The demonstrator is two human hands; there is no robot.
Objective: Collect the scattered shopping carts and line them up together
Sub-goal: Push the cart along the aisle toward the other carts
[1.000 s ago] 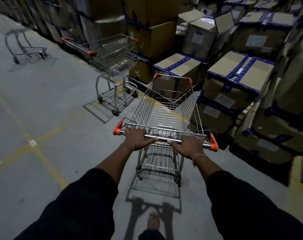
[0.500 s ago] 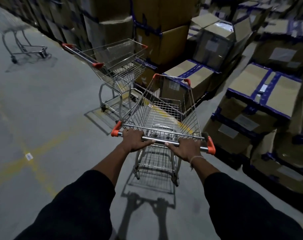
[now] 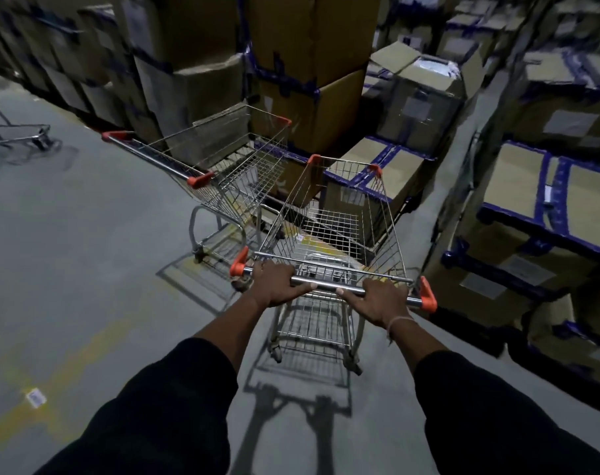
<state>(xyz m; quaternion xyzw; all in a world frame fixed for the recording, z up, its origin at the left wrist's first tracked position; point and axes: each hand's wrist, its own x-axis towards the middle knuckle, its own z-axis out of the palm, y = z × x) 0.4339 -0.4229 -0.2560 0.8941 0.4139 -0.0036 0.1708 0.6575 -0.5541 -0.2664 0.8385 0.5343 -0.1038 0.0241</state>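
1. Boxes (image 3: pixel 518 214): stacked cartons fill the area ahead and to the right of both hands; the floor (image 3: pixel 69 255) lies open to the left.
2. Pushed cart (image 3: pixel 329 234): directly ahead of the hands, empty, its nose close to the boxes.
3. Second cart (image 3: pixel 219 173): ahead and left of the left hand, just beside the pushed cart, angled to it and not nested. Whether the two baskets touch cannot be told.
4. Third cart (image 3: pixel 21 132): far left of the left hand, well apart, only partly in view.
5. Left hand (image 3: pixel 274 286): wrapped around the handle (image 3: pixel 329 286) near its left end.
6. Right hand (image 3: pixel 381 299): wrapped around the same handle near its right end.
7. Progress, as judged: early. One cart is in hand and brought alongside another; no line is formed. Nesting these two and fetching the far cart remain outstanding.
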